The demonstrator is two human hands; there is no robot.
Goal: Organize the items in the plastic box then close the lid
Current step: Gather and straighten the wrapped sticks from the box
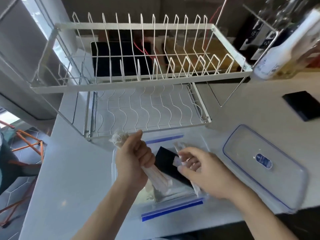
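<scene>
A clear plastic box (113, 163) with blue latches sits on the white counter below my hands. My left hand (133, 158) is shut on a bundle of wrapped white sticks (159, 179), holding it slanted over the box. My right hand (202, 172) hovers over the box's right half, fingers curled around a few more wrapped sticks (178, 149). A black flat packet (166, 161) and a silver pouch (173, 193) lie inside the box. The clear lid (259, 149) with a blue rim and blue label lies flat on the counter to the right.
A white two-tier wire dish rack (138, 80) stands right behind the box. A white bottle (284, 49) is at the back right, and a black square object (303, 104) lies on the counter at right. The counter edge runs close at the bottom right.
</scene>
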